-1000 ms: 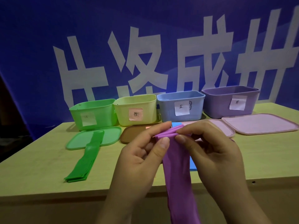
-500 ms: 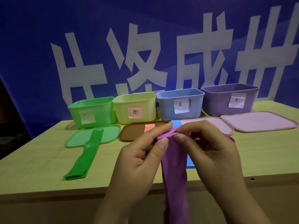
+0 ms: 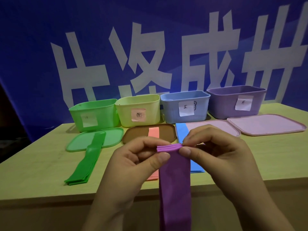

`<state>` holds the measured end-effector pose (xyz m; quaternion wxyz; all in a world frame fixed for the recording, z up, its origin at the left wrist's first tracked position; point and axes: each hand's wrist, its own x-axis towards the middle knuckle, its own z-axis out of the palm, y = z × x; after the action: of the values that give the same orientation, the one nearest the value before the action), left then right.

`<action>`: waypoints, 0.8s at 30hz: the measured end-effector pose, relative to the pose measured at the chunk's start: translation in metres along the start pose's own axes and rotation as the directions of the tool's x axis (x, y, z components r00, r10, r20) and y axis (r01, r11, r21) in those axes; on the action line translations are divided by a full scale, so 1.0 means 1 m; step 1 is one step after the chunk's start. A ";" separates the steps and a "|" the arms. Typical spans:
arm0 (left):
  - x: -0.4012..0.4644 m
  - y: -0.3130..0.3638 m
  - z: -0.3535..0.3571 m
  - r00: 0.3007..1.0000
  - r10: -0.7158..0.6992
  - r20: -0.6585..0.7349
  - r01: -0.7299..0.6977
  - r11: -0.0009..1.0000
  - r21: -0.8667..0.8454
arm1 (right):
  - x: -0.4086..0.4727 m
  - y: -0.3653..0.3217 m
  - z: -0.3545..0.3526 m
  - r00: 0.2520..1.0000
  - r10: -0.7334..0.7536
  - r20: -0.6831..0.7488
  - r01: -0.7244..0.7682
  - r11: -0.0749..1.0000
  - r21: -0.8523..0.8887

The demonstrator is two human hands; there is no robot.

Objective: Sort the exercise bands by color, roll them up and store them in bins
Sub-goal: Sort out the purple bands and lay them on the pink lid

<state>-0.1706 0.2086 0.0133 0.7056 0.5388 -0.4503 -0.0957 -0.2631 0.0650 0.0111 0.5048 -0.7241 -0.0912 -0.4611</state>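
Both hands hold the purple band (image 3: pixel 175 177) above the table's near edge. The left hand (image 3: pixel 133 165) pinches the band's top left corner between thumb and forefinger; the right hand (image 3: pixel 218 157) pinches the top right corner the same way. The band's top end (image 3: pixel 169 148) shows several stacked layers, folded or rolled, hard to tell which, and the rest hangs down past the table edge and out of view.

On the table (image 3: pixel 38 164), four bins line the far edge: green bin (image 3: pixel 93 115), yellow bin (image 3: pixel 138 110), blue bin (image 3: pixel 185 107) and purple bin (image 3: pixel 236 102), each with a paper label. Lids lie in front of them. The green band (image 3: pixel 86 164) runs from the green lid (image 3: pixel 76 144) toward the near edge. A pink band (image 3: pixel 154 132) crosses the brown lid (image 3: pixel 135 135), and a blue band (image 3: pixel 182 132) lies beside the pink lid (image 3: pixel 266 124), both partly behind the hands.
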 end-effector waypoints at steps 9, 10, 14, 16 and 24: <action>0.003 -0.009 0.004 0.980 -0.188 0.071 0.201 0.886 -0.417 | 0.002 -0.001 0.007 0.995 0.096 -0.004 -0.095 0.989 0.115; 0.003 -0.010 0.008 0.977 -0.197 0.085 0.214 0.883 -0.417 | 0.003 0.001 0.009 0.995 0.097 -0.011 -0.095 0.987 0.128; 0.002 -0.012 0.017 0.967 -0.247 0.064 0.255 0.915 -0.313 | 0.000 0.006 0.013 0.998 0.064 -0.027 -0.059 0.989 0.138; 0.004 -0.012 0.019 0.962 -0.268 0.043 0.270 0.926 -0.266 | -0.001 0.008 0.015 0.995 0.047 -0.085 -0.037 0.992 0.119; 0.017 -0.010 0.023 0.970 -0.239 -0.043 0.201 0.889 -0.411 | -0.018 0.033 0.026 0.997 -0.061 -0.037 0.060 0.997 -0.038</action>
<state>-0.1742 0.1788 0.0137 0.8060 0.4329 -0.3239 -0.2410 -0.2386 0.0769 -0.0254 0.4787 -0.7213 -0.0950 -0.4915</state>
